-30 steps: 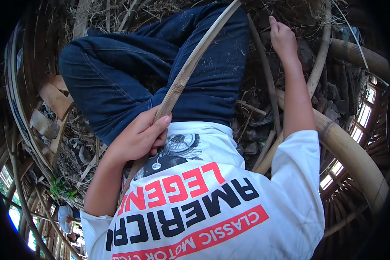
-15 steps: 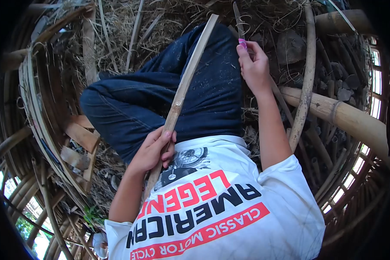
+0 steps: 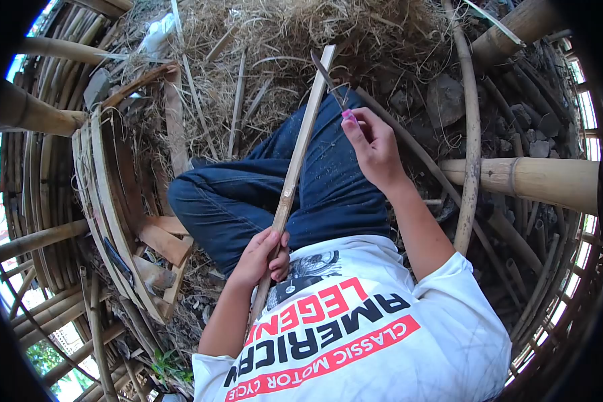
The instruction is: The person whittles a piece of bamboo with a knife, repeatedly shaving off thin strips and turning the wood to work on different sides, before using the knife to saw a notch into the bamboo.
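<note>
**Head view: strip gripped near the chest, blade held at its far end**

Head camera footage shows a long bamboo strip (image 3: 300,144) clenched in the left hand (image 3: 264,258) close to the chest, with the fingers wrapped round its lower part. From that grip the strip's long axis runs up and away from the body, across the jeans-clad lap (image 3: 248,194), to a far end lying over the straw pile (image 3: 281,33).

A thin knife (image 3: 329,80) is grasped in the right hand (image 3: 375,144), which is closed on the handle just to the right of the strip and apart from it. The blade is angled up and to the left, so that its tip lies across the strip's far end. Whether the edge is touching the bamboo cannot be told.

Of the two hands, the right is the nearer to the far end, while the left is set well back at the near end. A thick bamboo pole (image 3: 529,177) is seen further to the right.
</note>
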A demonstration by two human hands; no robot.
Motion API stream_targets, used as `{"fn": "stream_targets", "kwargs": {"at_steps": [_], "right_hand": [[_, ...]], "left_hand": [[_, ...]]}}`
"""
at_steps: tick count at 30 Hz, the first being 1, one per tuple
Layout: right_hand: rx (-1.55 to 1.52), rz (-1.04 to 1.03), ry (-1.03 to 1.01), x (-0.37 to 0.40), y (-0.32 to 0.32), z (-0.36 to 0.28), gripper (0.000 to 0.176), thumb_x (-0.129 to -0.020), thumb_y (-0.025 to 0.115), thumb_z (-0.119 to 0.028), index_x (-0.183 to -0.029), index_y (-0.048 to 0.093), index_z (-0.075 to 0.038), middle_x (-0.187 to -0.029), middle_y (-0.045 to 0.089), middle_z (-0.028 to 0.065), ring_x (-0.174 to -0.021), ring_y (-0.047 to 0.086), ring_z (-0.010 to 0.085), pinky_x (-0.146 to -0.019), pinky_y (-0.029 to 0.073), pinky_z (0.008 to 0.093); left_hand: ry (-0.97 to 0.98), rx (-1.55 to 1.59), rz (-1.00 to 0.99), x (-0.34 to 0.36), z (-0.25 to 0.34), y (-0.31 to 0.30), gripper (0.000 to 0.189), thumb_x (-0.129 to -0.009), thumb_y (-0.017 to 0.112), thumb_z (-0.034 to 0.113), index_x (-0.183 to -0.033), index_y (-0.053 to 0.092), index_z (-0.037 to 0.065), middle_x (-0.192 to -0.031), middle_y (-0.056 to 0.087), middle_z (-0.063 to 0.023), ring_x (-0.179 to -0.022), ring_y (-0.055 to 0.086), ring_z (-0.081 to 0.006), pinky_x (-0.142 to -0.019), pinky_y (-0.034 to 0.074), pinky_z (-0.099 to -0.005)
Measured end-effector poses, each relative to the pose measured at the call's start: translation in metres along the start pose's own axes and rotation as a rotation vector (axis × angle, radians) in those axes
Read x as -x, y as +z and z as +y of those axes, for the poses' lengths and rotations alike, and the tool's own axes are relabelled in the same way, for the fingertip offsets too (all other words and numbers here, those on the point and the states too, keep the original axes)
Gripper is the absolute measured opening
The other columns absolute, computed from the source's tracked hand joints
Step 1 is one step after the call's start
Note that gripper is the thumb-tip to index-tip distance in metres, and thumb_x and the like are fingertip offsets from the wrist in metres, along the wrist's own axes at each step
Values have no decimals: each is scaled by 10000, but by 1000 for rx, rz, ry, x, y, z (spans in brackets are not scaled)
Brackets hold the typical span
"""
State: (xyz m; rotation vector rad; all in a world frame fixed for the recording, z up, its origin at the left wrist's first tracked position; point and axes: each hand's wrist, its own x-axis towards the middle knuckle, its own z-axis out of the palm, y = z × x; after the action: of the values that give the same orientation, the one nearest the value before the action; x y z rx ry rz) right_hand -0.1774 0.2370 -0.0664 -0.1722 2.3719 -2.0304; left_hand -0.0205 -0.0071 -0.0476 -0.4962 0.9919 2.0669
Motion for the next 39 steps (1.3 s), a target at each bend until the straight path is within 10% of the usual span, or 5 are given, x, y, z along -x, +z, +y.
{"fn": "stream_targets", "kwargs": {"at_steps": [7, 11, 13, 16, 39], "right_hand": [[306, -71, -136, -1, -43, -67, 262, -914, 629, -276, -950, 617, -17, -616, 565, 33, -525, 504, 84, -497, 395, 243], [317, 562, -473, -44, -120, 39, 324, -957, 528, -298, -872, 616, 2, -706, 648, 145, -658, 650, 212, -582, 484, 311], [959, 80, 229, -61, -147, 99, 470, -966, 455, -382, -818, 604, 37, -715, 625, 210, -676, 621, 346, -599, 446, 392], [883, 247, 289, -35, -136, 57, 442, -937, 480, -405, -859, 642, -1, -862, 619, 279, -878, 608, 447, -744, 469, 503], [191, -55, -47, -12, -3, -34, 345, -984, 488, -299, -867, 604, 4, -584, 476, 65, -529, 452, 124, -514, 364, 287]], "left_hand": [[43, -24, 79, -6, -6, -18, 275, -1017, 404, 345, -948, 453, 83, -530, 366, 21, -410, 401, -96, -424, 393, -241], [9, -15, 120, -9, -10, -23, 271, -1015, 409, 339, -932, 457, 85, -529, 364, 24, -409, 397, -93, -421, 384, -243], [23, 3, 89, -12, -11, -23, 263, -1013, 418, 332, -925, 454, 87, -529, 368, 22, -407, 396, -94, -420, 381, -247], [26, -102, 137, -9, -3, -13, 251, -1007, 436, 329, -923, 454, 93, -528, 371, 23, -403, 398, -96, -417, 375, -243], [-54, 118, -123, 4, 14, 13, 311, -929, 535, 378, -992, 439, 89, -522, 309, 38, -377, 302, -56, -345, 244, -208]]}}
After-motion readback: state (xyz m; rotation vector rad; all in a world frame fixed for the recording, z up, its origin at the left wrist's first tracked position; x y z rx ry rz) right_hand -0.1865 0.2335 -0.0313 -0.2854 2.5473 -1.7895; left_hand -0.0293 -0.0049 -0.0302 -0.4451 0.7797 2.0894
